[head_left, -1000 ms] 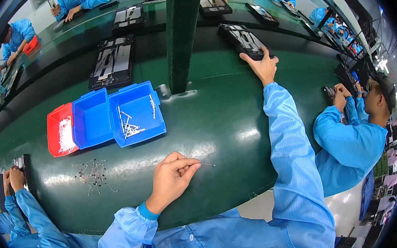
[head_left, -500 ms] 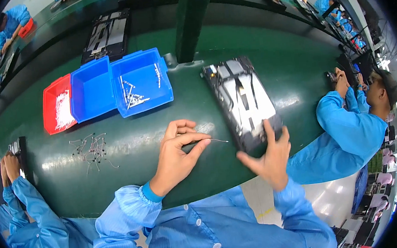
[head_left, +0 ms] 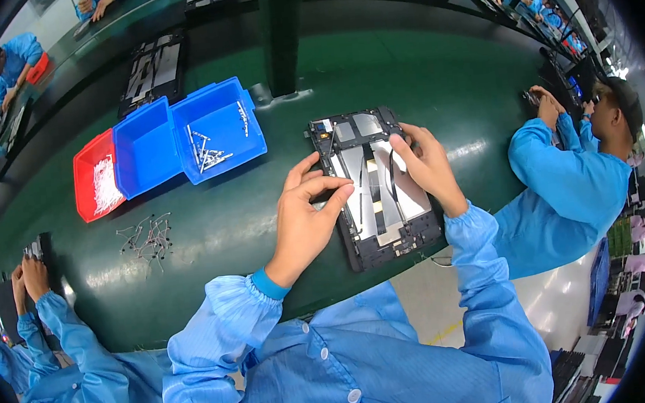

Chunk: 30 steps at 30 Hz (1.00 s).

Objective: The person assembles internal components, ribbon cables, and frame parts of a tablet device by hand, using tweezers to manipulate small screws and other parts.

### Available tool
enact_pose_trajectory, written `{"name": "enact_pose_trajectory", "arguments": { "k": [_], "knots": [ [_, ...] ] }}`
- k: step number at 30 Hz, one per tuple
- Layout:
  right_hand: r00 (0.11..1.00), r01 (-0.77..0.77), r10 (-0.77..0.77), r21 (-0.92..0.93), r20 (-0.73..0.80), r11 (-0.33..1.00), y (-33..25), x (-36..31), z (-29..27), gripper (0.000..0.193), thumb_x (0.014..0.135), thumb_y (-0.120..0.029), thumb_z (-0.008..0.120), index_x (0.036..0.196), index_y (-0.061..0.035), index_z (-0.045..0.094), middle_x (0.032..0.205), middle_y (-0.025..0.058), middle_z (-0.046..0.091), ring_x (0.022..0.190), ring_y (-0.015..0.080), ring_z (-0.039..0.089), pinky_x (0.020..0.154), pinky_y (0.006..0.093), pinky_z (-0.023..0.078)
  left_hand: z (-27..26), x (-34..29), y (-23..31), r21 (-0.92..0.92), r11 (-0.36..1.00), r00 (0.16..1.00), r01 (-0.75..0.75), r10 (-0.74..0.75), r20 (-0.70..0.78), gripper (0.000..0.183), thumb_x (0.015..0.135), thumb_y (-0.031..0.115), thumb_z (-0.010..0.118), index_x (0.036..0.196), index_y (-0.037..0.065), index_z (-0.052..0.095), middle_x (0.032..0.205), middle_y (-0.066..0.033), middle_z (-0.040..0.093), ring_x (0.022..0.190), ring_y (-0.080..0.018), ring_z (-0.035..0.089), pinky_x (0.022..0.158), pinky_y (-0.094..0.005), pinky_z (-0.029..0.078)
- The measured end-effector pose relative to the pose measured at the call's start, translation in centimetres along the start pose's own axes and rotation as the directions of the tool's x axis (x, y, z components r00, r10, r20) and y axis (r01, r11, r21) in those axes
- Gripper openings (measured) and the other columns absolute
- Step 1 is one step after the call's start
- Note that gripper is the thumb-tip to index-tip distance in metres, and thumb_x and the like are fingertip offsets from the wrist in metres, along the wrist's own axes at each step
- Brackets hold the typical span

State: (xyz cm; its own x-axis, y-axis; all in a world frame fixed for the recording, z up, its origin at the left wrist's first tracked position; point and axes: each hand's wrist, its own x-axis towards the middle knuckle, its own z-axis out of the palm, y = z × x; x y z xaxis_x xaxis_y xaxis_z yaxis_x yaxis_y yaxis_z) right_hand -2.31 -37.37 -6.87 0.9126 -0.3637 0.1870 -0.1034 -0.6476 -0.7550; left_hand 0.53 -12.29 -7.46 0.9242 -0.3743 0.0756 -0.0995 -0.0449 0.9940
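An opened tablet point(head_left: 375, 231) with its inner side up lies on the green table in front of me, showing silvery panels, dark ribbon cables and a black frame. My left hand point(head_left: 305, 222) is over its left edge, thumb and index finger pinched on a thin wire point(head_left: 368, 186), of which only a faint pale length shows. My right hand point(head_left: 433, 167) grips the tablet's upper right edge, thumb on top and fingers along the side.
Left on the table lies a tangle of thin wires with small dark ends point(head_left: 148, 238). Behind it stand a red bin point(head_left: 85, 184) of white strips, a blue bin point(head_left: 141, 144) and another blue bin point(head_left: 237, 151) with small metallic pieces. A green post point(head_left: 279, 44) rises behind. Co-workers sit on both sides.
My right hand has moved up along the tablet and taken its edge. The tablet is turned straighter and nearer. My left hand has brought the wire over it.
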Motion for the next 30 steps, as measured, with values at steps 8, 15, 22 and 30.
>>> {"name": "enact_pose_trajectory", "arguments": {
  "k": [8, 15, 22, 30],
  "knots": [
    [0.997, 0.07, -0.069, -0.014, 0.047, 0.997, -2.9, -2.4, 1.4, 0.063, 0.092, -0.043, 0.066, 0.128, 0.0077, 0.056, 0.071, 0.0095, 0.054, 0.061, 0.0177, 0.051, 0.056, 0.0341, 0.042, -2.8, -2.8, 1.9, 0.133, 0.989, 0.998, 0.059, -0.058, -0.007, 0.015, 0.083, 0.013, 0.078, 0.097, 0.009, 0.079, 0.14, -0.0161, 0.051, 0.117, -0.0253, 0.057, 0.094, -0.035, 0.052],
    [0.986, 0.079, -0.061, -0.116, 0.158, 0.99, -6.0, -0.8, 2.7, 0.046, 0.099, -0.045, 0.054, 0.122, -0.0058, 0.063, 0.068, 0.0173, 0.066, 0.063, 0.0325, 0.067, 0.058, 0.0407, 0.049, -1.1, -5.7, 1.1, 0.085, 0.996, 0.969, -0.023, 0.044, -0.245, 0.014, 0.082, 0.012, 0.079, 0.096, 0.011, 0.079, 0.144, -0.0153, 0.049, 0.12, -0.0284, 0.051, 0.1, -0.0382, 0.044],
    [0.997, -0.059, 0.051, -0.129, -0.06, 0.99, -6.9, -3.3, 4.1, 0.044, 0.104, -0.044, 0.041, 0.116, -0.0091, 0.065, 0.084, 0.0182, 0.071, 0.08, 0.0373, 0.069, 0.072, 0.0423, 0.051, -0.4, -6.7, 1.3, 0.266, 0.963, 0.966, -0.031, 0.098, -0.241, 0.014, 0.082, 0.014, 0.079, 0.096, 0.014, 0.079, 0.148, -0.0124, 0.046, 0.118, -0.0256, 0.046, 0.097, -0.0348, 0.041],
    [0.977, -0.142, 0.13, -0.056, -0.171, 0.988, -7.8, -5.0, 4.9, 0.039, 0.102, -0.039, 0.048, 0.113, -0.0071, 0.068, 0.083, 0.0175, 0.071, 0.073, 0.0352, 0.068, 0.067, 0.0406, 0.049, -1.4, -7.0, 1.9, 0.252, 0.968, 0.978, 0.014, 0.04, -0.205, 0.015, 0.081, 0.013, 0.08, 0.096, 0.014, 0.079, 0.149, -0.0117, 0.047, 0.118, -0.0255, 0.046, 0.097, -0.0337, 0.041]
  ]
}}
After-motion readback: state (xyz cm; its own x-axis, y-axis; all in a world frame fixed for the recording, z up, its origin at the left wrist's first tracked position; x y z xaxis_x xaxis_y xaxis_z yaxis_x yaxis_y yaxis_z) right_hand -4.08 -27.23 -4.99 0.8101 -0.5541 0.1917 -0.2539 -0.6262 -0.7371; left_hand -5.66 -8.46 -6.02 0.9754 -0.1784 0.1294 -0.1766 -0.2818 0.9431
